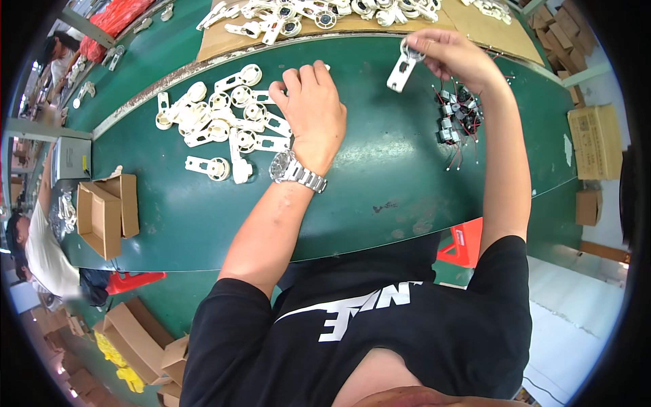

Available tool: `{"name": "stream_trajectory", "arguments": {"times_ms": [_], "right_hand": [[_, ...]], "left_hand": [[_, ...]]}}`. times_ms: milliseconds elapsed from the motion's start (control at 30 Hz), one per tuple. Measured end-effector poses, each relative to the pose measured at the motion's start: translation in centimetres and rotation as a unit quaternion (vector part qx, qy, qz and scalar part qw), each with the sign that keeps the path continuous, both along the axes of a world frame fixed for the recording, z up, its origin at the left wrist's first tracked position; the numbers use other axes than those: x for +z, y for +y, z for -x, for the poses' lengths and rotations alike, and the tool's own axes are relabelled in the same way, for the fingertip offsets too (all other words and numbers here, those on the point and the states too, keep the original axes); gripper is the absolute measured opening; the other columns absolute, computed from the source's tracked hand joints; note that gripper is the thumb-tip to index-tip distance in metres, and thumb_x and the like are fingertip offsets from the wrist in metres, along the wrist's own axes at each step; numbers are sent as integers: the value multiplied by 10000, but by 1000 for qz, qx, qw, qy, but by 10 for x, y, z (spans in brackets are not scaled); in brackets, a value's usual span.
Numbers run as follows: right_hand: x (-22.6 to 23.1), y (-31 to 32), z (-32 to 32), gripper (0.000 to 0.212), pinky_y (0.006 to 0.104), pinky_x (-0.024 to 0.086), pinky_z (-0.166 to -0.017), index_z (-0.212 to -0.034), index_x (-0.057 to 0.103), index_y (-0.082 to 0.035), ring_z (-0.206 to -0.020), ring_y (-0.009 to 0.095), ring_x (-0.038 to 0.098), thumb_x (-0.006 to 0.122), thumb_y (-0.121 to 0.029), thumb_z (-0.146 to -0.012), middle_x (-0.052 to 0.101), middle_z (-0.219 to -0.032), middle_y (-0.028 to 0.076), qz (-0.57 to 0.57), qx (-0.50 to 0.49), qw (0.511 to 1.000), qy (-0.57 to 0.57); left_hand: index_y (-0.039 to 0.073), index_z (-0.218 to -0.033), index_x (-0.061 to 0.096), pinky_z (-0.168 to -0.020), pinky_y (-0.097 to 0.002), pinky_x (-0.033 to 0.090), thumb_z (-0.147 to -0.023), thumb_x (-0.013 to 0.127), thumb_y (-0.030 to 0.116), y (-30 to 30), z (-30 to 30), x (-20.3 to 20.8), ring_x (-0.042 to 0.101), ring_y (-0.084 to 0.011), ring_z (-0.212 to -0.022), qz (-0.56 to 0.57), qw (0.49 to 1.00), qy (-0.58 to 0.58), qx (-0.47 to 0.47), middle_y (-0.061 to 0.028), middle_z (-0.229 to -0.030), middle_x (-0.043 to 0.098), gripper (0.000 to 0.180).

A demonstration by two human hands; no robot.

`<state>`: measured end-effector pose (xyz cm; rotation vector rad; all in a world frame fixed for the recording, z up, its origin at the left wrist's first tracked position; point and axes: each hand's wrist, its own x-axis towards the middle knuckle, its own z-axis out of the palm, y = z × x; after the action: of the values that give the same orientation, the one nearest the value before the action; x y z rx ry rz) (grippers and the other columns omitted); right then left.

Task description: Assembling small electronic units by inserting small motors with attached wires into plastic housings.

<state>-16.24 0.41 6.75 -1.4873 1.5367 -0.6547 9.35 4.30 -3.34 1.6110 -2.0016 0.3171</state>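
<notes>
My right hand [456,57] is raised above the far right of the table. Its thumb and fingers pinch the ring end of a white plastic part [400,73], whose flat arm with cut-outs hangs down. My left hand [312,102], with a metal watch at the wrist, is curled palm-down at mid-table. A small white tip [327,67] shows beside its fingertips; whatever lies under the fingers is hidden. Left of it spreads a loose pile of similar white parts [217,125]. Near my right forearm sits a cluster of small motors with red and black wires [458,115].
More white parts [325,19] lie on a cardboard sheet [224,44] along the far side. Cardboard boxes [102,217] stand at the table's left end, near a grey box [71,157]. Another person [41,251] is at far left. A red stool [464,244] is under the near edge.
</notes>
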Motion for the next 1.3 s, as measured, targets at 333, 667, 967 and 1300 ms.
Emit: {"name": "stream_trajectory", "arguments": {"times_ms": [333,667,967,1300], "right_hand": [[41,-6,-20,428,378,575,-886,-1360,583,58,-988,270,708,686,-144,-996,694,-1219,212,218,-107,936,-256],[-53,-12,115,275,498,543,-960,-1135,769,-89,-1072,396,695,731,-158,-872,746,-1106,198,271,-76,815,506],[-79,-29,154,360,513,514,-996,-1183,738,-173,-1148,364,648,815,-281,-848,731,-1200,126,150,-84,845,506],[-48,11,124,319,479,504,-910,-1191,714,-190,-997,260,690,777,-260,-886,733,-1051,49,47,5,957,287]], "left_hand": [[25,-1001,604,-670,-380,525,-908,765,75,-10,6,0,647,-258,-767,94,926,334,-150,-90,-852,674,193],[-22,-1070,596,-761,-255,593,-965,758,80,-14,15,-3,716,-126,-844,-187,724,626,-224,-108,-965,748,218],[-23,-1073,584,-762,-263,608,-973,753,95,-18,20,-10,715,-134,-855,-211,704,639,-227,-107,-969,727,229],[-17,-1054,580,-748,-254,609,-977,749,98,-20,17,-10,710,-123,-842,-213,701,644,-220,-97,-961,722,219]]}}
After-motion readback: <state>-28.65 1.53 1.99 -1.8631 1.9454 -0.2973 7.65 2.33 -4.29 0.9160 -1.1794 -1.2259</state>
